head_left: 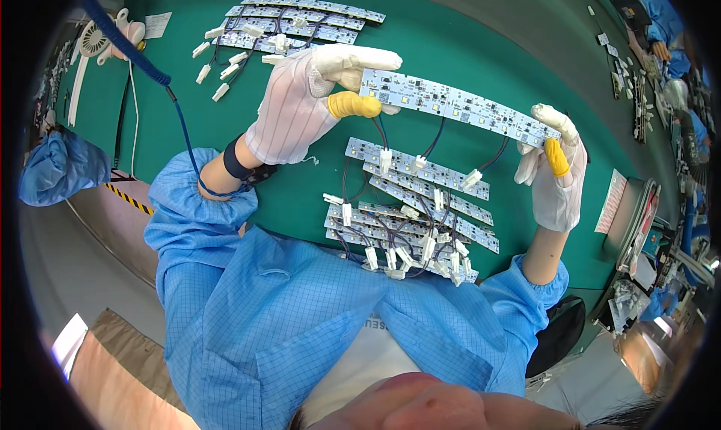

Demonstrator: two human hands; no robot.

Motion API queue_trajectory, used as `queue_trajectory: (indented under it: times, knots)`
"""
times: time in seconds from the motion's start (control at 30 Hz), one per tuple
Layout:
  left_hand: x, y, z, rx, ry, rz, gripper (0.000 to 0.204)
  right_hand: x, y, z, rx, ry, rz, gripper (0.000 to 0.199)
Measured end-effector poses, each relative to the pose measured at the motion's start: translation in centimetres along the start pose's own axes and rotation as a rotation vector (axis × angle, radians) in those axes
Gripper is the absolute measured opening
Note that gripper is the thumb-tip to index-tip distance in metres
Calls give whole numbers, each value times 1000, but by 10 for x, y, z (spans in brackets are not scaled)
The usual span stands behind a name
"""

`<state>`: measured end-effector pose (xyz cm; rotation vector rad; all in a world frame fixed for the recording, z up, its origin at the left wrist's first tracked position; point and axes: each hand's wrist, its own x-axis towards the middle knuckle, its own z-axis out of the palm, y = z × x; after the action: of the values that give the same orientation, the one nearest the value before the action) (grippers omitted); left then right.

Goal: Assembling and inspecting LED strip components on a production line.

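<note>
Between my two gloved hands a long white LED circuit board (458, 105) is held up, tilted down toward the right. My left hand (323, 92), in a white glove with a yellow thumb tip, pinches its left end. At the other end my right hand (557, 159), gloved alike, grips the board's right tip. Dark wires with white plugs (472, 179) hang from its lower edge. Below it, nearer to me, lies a loose pile of similar LED boards (420, 168) with tangled wires and white connectors. A wrist strap with a blue coiled cord (184, 118) circles my left wrist.
A second stack of LED boards (300, 23) lies at the far side of the green mat (285, 197). A small white fan (113, 38) stands at the far left. On the right are a printed sheet (611, 201) and a metal tray (637, 223). Other people in blue work nearby.
</note>
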<state>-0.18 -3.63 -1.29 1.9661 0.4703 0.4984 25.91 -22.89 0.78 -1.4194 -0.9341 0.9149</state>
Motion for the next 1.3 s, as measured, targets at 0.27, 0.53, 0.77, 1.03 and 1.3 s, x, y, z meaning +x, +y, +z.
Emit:
queue_trajectory:
  times: [0.27,0.53,0.77,1.03,1.3]
  knots:
    - [9,-11,16,-159,251,347,40,-3,-1,0,-1,56,39,90]
    - [7,-9,9,-71,234,210,39,-4,-2,-3,117,17,40,88]
    - [4,-4,5,-299,140,73,42,-6,-4,-4,76,-14,-12,49]
    - [13,-7,6,-11,192,10,49,-4,-5,-8,126,-157,-129,57]
    - [16,-12,5,523,220,137,42,-3,0,-10,179,-170,-177,50]
